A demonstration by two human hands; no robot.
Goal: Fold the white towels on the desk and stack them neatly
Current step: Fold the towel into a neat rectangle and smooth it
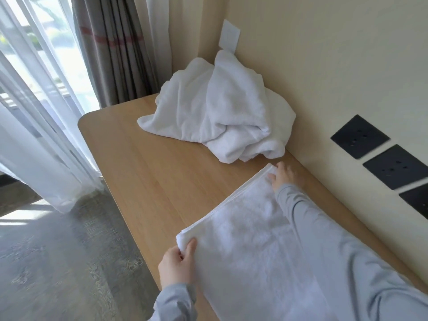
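Head view | your left hand pinches the near corner of the folded towel | your right hand grips its far corner | towel flat on the table | crumpled towel pile beyond it, against the wall corner

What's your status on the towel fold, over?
Left hand pinches near corner of folded towel, right hand grips far corner. Towel flat on desk. Crumpled towel pile behind, apart, not blocking.
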